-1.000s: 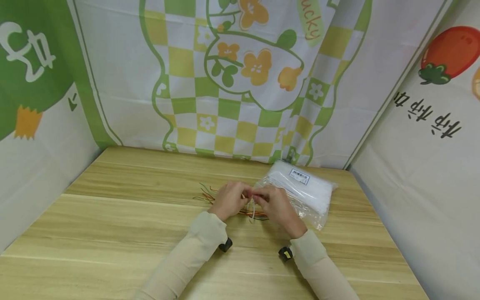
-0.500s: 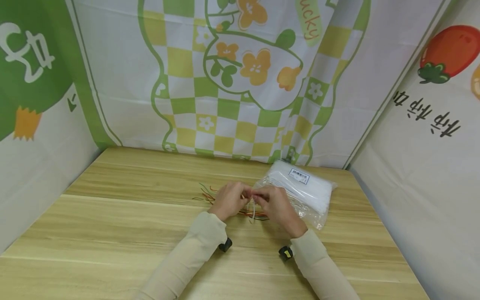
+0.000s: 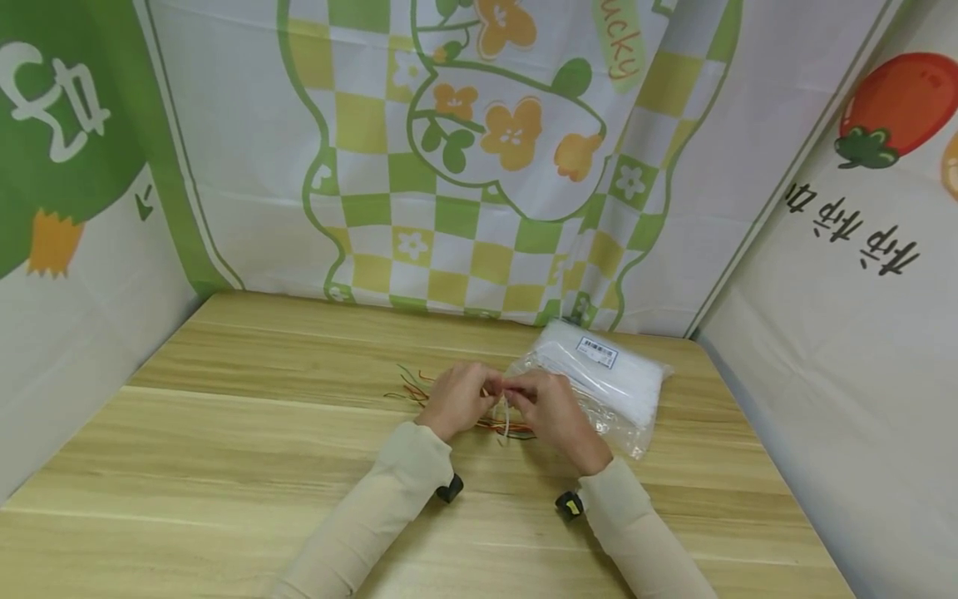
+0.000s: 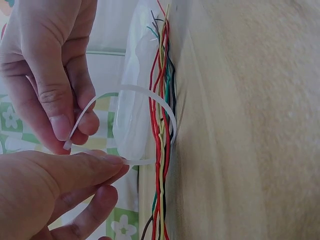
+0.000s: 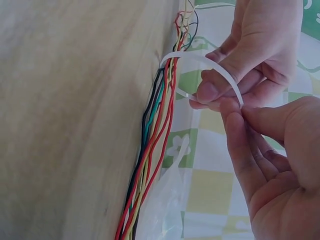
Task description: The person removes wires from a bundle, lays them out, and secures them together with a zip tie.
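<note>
A bundle of thin red, yellow, green and black wires (image 4: 161, 135) lies along the table. A white cable tie (image 5: 202, 59) makes a loose loop around it. My left hand (image 3: 458, 403) pinches one end of the tie between thumb and fingers, just above the bundle. The other end is pinched by my right hand (image 3: 557, 416), thumb against forefinger. In the head view the fingertips of both hands meet above the wires. The right wrist view has the two tie ends close together at the fingertips. Part of the bundle is hidden behind the hands in the head view.
A clear plastic bag (image 3: 636, 384) full of white strips, with a barcode label, lies just beyond my right hand. The wooden table (image 3: 247, 466) is bounded by a patterned cloth (image 3: 471, 258) at the back and printed walls at both sides.
</note>
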`<state>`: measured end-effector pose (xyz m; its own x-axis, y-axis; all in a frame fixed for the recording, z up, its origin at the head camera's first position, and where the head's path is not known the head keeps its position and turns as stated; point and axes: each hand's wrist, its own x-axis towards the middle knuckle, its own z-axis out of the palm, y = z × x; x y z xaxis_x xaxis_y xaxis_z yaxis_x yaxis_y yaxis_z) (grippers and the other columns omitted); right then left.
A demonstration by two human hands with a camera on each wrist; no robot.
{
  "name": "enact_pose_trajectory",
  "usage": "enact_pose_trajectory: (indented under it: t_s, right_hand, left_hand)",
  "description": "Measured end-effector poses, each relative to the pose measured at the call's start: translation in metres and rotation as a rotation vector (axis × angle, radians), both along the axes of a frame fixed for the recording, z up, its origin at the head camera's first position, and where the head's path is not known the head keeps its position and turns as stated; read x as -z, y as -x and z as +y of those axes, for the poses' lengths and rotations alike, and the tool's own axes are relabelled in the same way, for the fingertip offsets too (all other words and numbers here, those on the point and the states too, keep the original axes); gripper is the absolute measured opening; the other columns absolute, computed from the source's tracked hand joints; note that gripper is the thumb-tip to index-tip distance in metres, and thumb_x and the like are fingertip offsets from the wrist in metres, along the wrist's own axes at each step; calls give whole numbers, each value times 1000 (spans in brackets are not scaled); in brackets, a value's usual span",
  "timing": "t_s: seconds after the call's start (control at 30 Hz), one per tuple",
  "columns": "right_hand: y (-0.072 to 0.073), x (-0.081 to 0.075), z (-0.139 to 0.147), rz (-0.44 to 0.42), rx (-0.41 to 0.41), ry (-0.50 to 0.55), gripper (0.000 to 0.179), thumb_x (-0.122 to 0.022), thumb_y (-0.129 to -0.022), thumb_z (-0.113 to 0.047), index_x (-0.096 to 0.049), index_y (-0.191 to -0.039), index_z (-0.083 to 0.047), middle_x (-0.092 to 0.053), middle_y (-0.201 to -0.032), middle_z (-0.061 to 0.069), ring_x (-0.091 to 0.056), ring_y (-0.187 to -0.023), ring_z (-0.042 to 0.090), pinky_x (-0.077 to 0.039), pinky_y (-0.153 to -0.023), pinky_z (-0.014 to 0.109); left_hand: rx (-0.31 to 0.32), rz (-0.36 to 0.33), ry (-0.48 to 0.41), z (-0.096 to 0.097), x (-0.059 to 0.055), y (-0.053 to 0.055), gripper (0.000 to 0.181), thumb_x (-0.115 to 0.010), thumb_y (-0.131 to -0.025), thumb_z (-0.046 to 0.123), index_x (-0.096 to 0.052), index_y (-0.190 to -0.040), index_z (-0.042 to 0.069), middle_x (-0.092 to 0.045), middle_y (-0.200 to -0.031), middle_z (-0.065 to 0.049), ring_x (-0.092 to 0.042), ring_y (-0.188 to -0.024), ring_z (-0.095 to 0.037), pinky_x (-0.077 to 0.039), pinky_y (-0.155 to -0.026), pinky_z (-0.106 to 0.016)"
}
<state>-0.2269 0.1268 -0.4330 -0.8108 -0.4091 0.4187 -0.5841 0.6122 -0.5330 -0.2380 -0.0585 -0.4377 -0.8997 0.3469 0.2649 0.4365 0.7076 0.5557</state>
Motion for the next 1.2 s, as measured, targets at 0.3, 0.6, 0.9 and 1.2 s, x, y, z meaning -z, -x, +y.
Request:
enact_pose_trajectory:
  t_s: [0.3, 0.6, 0.9, 1.2]
  right_hand:
    - [0, 0, 1, -5, -10, 7, 15, -76, -95, 0, -82, -108, -3, -80, -100, 12, -77, -86, 19, -60, -73, 21]
    - [0, -1, 1, -26, -11, 8, 15, -76, -95, 0, -82, -108, -3, -80, -102, 13, -78, -88, 21, -61, -74, 22]
    - [-1, -1, 2, -81, -27, 3, 16, -74, -97, -2, -82, -111, -3, -80, -106, 13, -78, -87, 18, -60, -73, 20]
    - [2, 2, 1, -88, -20, 5, 13, -75, -97, -4, -81, -109, -4, -81, -108, 13, -79, -92, 22, -63, -76, 25]
  left_hand:
    - [-6, -19, -8, 0, 2, 1, 13, -78, -94, 6, -82, -93, 18, -82, -96, 2, -76, -93, -19, -59, -77, -43]
    - [-3, -22, -3, 1, 2, 1, 16, -78, -94, 6, -82, -93, 21, -82, -97, 3, -76, -93, -18, -58, -77, -41]
    - [13, -3, 9, 0, 2, 1, 14, -79, -92, 5, -81, -91, 18, -81, -93, 3, -75, -88, -17, -56, -73, -39]
    - [9, -44, -22, 1, 0, 2, 14, -79, -93, 6, -80, -89, 20, -79, -89, 3, -71, -83, -13, -55, -72, -35]
